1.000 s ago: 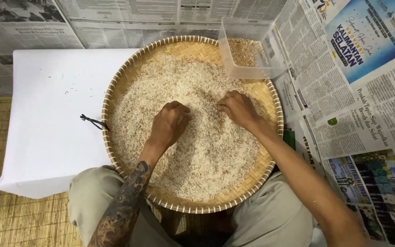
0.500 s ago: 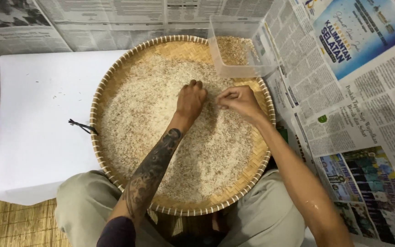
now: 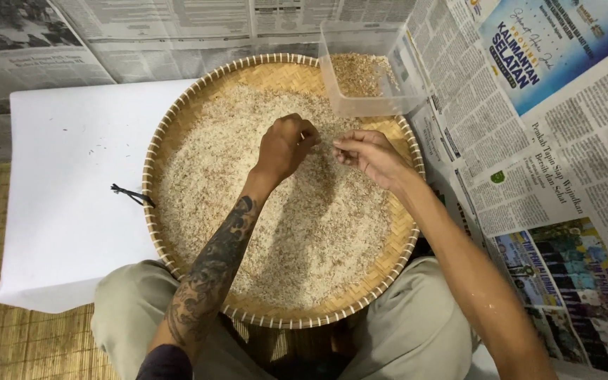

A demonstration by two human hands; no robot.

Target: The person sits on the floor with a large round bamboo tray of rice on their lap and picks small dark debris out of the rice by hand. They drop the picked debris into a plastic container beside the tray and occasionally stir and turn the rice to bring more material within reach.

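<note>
1. We sit on a floor covered with newspaper sheets (image 3: 564,162), with a woven straw mat (image 3: 8,338) off past our left hand.
2. A big round woven bamboo tray (image 3: 177,134) rests on our lap, close under both hands, so we can reach all of it.
3. The tray is full of pale rice grains (image 3: 304,239), spread out thin. We think that makes small bits easy to spot.
4. Our left hand (image 3: 284,144) hangs just above the rice. Its fingers are curled in, tips pinched together. It may hold a tiny bit, but it is too small for us to tell.
5. Our right hand (image 3: 369,153) is just beside the left one, half open, with thumb and first finger pinched. We cannot tell if anything is between them.
6. A clear plastic box (image 3: 367,70) sits on the tray's far rim, just past our right hand. It has some browner grains inside, near enough to drop things in.
7. A white sheet (image 3: 72,211) lies well out to the left of our left hand, with tiny dark specks and a small black twig (image 3: 129,193) at the tray's edge.
</note>
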